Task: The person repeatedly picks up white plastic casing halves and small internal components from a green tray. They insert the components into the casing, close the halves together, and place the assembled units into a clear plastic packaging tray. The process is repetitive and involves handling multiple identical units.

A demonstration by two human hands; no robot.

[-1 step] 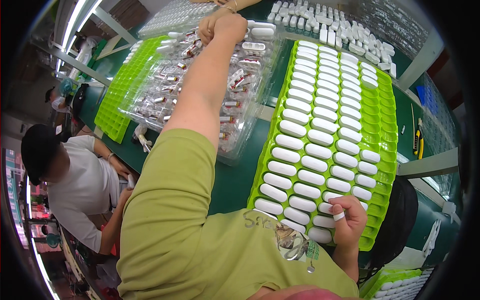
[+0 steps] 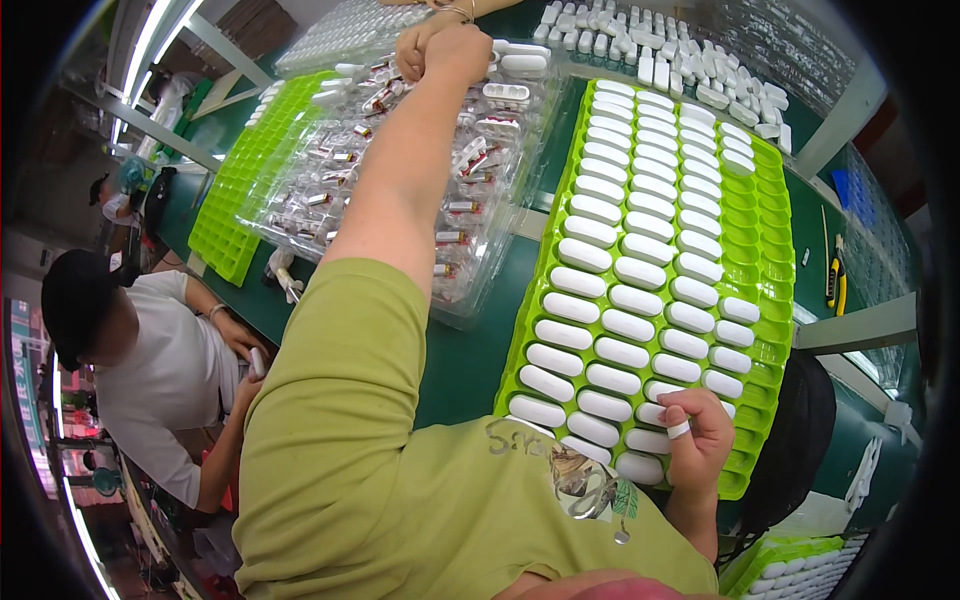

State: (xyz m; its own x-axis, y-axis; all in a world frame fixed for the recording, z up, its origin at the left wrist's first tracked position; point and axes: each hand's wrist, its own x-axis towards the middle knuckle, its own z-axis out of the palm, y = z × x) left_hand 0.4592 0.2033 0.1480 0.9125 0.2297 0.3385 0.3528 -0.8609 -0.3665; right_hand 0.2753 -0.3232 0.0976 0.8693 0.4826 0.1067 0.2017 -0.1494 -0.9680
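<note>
Currently the left hand (image 2: 445,50) is extended far forward over the clear blister tray (image 2: 400,190), fingers curled shut near the tray's far edge; whether it grips a part there cannot be told, since the closed fist hides its palm. The tray lies flat on the green counter (image 2: 470,350) and holds small components with red and metallic details, each in its own pocket, which keeps them separated and reachable from above.

The right hand (image 2: 700,430) rests at the near edge of the lime-green tray (image 2: 760,250), fingers pinched narrow on a small white oblong piece (image 2: 678,430). This tray stands just beside the clear one and carries rows of white oblong capsules (image 2: 610,295); its right-hand columns remain unfilled. A second green tray (image 2: 235,200) lies partly under the clear tray at the left.

Loose white parts (image 2: 680,50) sit at the counter's far side. A yellow-handled cutter (image 2: 835,275) lies to the right. Another person in a white shirt (image 2: 150,370) sits at the left.
</note>
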